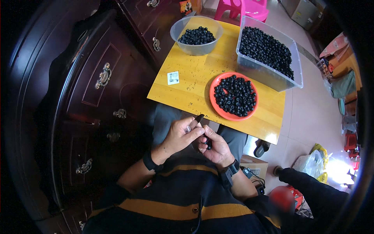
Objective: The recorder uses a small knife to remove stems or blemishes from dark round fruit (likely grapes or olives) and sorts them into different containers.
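Note:
Just off the near edge of the yellow table, my hands meet above my lap. My left hand (180,136) is closed round a small tool with a dark, pointed tip (199,117); a pale round bit shows between the fingers, and its exact kind is unclear. My right hand (217,150) is curled, with small black ring-like parts (209,146) in its fingers. Thumb and fingertips of both hands come together; what they pinch there is hidden. Nearest to them, an orange-red plate (213,102) bears many more of these black parts, with hollow centres.
On the yellow table (183,91) stand a round translucent bowl (194,49) and a large clear bin (257,75), both holding black parts. Dark crumbs and a white label (173,78) lie there too. Dark wooden drawers (95,74) rise at left; a pink stool (249,11) stands behind.

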### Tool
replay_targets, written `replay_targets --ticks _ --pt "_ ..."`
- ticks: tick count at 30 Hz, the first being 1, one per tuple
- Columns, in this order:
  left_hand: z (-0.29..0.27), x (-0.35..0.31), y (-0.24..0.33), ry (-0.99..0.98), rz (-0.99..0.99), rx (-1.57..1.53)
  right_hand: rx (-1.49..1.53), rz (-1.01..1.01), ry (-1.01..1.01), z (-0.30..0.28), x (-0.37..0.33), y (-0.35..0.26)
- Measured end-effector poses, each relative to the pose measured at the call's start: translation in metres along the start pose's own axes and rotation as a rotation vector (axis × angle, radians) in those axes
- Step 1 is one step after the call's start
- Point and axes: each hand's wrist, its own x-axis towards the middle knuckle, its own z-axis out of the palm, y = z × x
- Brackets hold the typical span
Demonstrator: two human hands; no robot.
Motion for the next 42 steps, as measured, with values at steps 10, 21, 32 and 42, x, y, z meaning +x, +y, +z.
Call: replay_targets --ticks 10,21,32,42 --pt "-0.007 0.01 0.009 -0.051 -0.078 -0.111 0.094 0.09 -0.042 -0.017 0.006 0.004" --pt "-0.03 0.034 0.027 -0.364 -0.071 0.408 0.002 0.128 0.086 -0.028 0.01 0.01" --pt "-0.08 0.109 0.066 0.203 0.137 0.351 0.052 0.121 0.021 -0.02 0.008 0.004" --pt "-0.011 0.004 -0.002 -0.179 0.003 0.641 0.007 0.116 0.031 -0.037 0.02 0.008"
